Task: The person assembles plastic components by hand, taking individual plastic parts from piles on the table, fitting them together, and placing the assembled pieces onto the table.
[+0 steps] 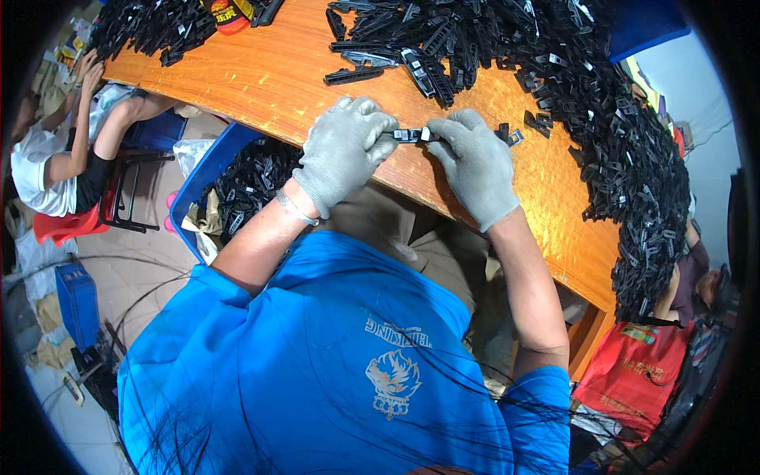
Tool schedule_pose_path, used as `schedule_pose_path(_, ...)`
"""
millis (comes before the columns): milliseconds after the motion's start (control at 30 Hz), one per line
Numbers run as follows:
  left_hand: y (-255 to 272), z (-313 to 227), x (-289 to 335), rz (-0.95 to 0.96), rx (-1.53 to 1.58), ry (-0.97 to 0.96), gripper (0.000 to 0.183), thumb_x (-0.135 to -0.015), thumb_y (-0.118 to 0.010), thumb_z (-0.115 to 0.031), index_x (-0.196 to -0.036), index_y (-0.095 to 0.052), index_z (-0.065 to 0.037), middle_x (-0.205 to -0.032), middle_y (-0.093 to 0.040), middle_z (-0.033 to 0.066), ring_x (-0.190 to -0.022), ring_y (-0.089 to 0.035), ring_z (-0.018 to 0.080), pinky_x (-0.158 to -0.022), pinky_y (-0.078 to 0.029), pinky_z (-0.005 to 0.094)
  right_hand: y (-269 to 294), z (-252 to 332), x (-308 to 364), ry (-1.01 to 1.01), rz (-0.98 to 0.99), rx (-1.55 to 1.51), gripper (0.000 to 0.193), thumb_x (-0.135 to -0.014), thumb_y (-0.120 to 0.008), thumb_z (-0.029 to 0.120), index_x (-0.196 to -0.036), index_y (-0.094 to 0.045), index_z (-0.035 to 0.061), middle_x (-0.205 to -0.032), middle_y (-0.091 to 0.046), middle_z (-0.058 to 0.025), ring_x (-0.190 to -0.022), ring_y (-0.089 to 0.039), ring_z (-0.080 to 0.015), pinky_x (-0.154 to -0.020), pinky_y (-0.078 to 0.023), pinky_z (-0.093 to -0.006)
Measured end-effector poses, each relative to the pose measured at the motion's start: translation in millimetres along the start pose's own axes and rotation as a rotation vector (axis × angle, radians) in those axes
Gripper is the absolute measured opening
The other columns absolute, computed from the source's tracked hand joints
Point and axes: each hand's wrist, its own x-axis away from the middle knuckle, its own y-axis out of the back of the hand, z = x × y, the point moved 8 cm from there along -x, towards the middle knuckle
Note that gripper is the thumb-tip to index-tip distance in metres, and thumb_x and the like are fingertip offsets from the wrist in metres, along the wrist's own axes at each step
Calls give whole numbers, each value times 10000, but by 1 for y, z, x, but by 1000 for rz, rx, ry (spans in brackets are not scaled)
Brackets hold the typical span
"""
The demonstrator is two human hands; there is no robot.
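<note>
Both of my hands wear thin grey gloves and meet over the near edge of the wooden table [261, 87]. Between them is a small, narrow black plastic part [411, 135] with pale, shiny patches on it. My left hand [340, 150] pinches its left end between thumb and fingers. My right hand [475, 162] has thumb and forefinger closed at its right end. Fingertips cover both ends of the part. A few loose black pieces [538, 123] lie just right of my right hand.
A large heap of black plastic parts [633, 198] covers the table's far and right sides. Below the table's left edge stands a blue bin [190, 194] holding similar parts. Another person [63, 158] sits at the far left; a red bag [633, 380] is at the lower right.
</note>
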Motion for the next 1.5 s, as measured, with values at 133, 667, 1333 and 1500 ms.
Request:
schedule_pose_path(133,2,2,0,-4,34,-7,187,-911,-781,-240,-1054,-776,-120,-988,-691,104,-989,-661,346,-880,-526,468,-15,-8,-10,21,89,-7,192,-916,-806,239,-1095,-788,172,-1038,-697,-69,-906,-732,-322,-765,-600,-462)
schedule_pose_path(667,83,44,49,228,16,28,277,-919,-748,-100,-1189,-751,-43,-1084,-718,157,-1081,-682,362,-1020,-505,463,18,19,16,111,36,-40,169,-947,-764,223,-1105,-776,166,-1072,-715,-92,-963,-747,-316,-805,-613,-441)
schedule_pose_path(1333,32,59,-21,-147,-164,133,175,-939,-774,-196,-1088,-800,-108,-1083,-755,103,-1072,-700,344,-919,-574,458,23,-31,25,-151,131,101,252,-999,-654,96,-1206,-779,165,-1066,-749,-151,-979,-746,-388,-816,-599,-484)
schedule_pose_path(1500,32,55,-18,-122,-133,157,99,-906,-781,-149,-956,-718,-91,-1048,-750,100,-1030,-701,346,-874,-566,460,20,-20,20,42,149,130,221,-945,-715,94,-1139,-786,172,-1123,-725,-114,-976,-748,-356,-793,-604,-468)
